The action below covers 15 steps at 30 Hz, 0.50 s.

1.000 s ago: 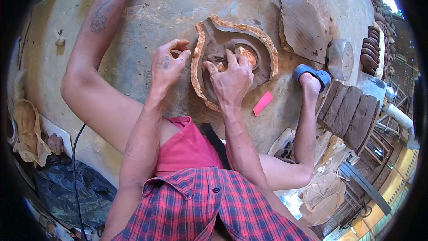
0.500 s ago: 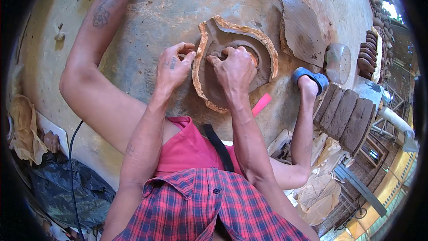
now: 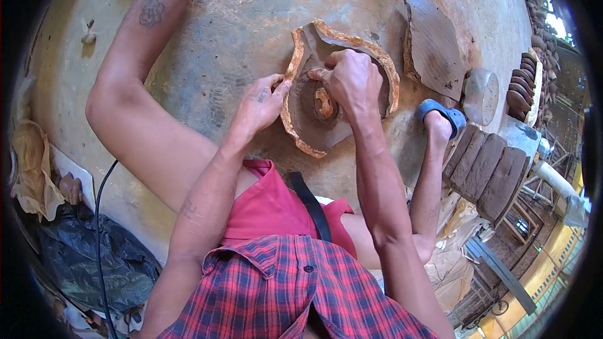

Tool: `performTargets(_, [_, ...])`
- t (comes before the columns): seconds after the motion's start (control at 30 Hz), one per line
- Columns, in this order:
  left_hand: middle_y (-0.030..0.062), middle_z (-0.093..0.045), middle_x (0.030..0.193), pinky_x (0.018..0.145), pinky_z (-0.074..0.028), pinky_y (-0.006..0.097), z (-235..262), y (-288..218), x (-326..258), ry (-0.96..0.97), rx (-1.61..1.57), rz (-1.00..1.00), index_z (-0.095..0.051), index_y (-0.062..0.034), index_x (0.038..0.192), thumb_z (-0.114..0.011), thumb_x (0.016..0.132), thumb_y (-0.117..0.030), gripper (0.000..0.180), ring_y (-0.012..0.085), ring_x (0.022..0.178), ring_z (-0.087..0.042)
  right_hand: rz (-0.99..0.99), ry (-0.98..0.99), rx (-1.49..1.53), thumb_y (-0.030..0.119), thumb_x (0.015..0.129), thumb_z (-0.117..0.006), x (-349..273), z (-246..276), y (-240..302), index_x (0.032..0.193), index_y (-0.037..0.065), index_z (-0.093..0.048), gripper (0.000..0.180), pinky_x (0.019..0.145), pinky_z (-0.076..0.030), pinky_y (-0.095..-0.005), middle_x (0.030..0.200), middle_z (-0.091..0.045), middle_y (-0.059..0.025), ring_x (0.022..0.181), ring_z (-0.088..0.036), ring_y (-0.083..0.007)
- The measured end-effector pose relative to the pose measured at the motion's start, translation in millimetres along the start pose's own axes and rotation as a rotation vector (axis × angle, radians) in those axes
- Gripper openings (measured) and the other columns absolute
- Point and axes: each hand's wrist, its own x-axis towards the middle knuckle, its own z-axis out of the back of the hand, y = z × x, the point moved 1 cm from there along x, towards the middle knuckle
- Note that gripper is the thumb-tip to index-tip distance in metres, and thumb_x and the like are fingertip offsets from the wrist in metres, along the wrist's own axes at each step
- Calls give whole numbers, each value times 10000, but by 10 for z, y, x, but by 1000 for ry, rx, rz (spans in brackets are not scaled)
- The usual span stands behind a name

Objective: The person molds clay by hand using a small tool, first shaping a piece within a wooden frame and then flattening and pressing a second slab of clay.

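Note:
A shallow, rough-edged mould (image 3: 294, 56) with an orange-brown broken rim lies on the floor in front of me, lined with smooth grey clay (image 3: 303, 115). Around its middle, a rounded ridge of clay surrounds an orange-brown patch (image 3: 325, 103). My left hand (image 3: 264, 102) is closed at the mould's left rim, thumb and fingers pinching the edge. Inside the mould, my right hand (image 3: 356, 83) is curled over the clay on the upper right, its thumb stretched toward the centre. Its fingertips are hidden beneath the knuckles, so whatever they grip does not show.
A flat grey clay slab (image 3: 433, 44) lies to the right, beside a clear rounded container (image 3: 480, 95). Thick clay bars (image 3: 487, 166) are stacked on a board near my blue shoe (image 3: 445, 116). Black plastic (image 3: 94, 260) and a cable (image 3: 99, 238) lie at the lower left.
My right hand has shifted up and right within the mould, uncovering the orange-brown patch. My left hand has closed farther over the rim. The pink strip no longer shows.

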Motion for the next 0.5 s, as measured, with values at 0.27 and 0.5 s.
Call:
performTargets(0.27, [230, -744, 1193, 959, -533, 403, -20, -18, -4, 13, -44, 36, -680, 15, 1302, -590, 1061, -343, 441, 315, 1087, -728, 63, -113, -111, 301, 866, -770, 40, -168, 76, 912, 57, -796, 249, 753, -616, -477, 910, -764, -206, 842, -764, -394])
performTargets(0.5, [215, -765, 1132, 921, -543, 393, -62, 144, 54, -43, 17, -38, -707, 8, 1268, -600, 1054, -334, 417, 254, 1009, -743, 162, -518, 365, 68, 920, -683, -270, 354, -268, 1045, 35, -698, 131, 748, -596, -460, 951, -739, -199, 821, -747, -372])
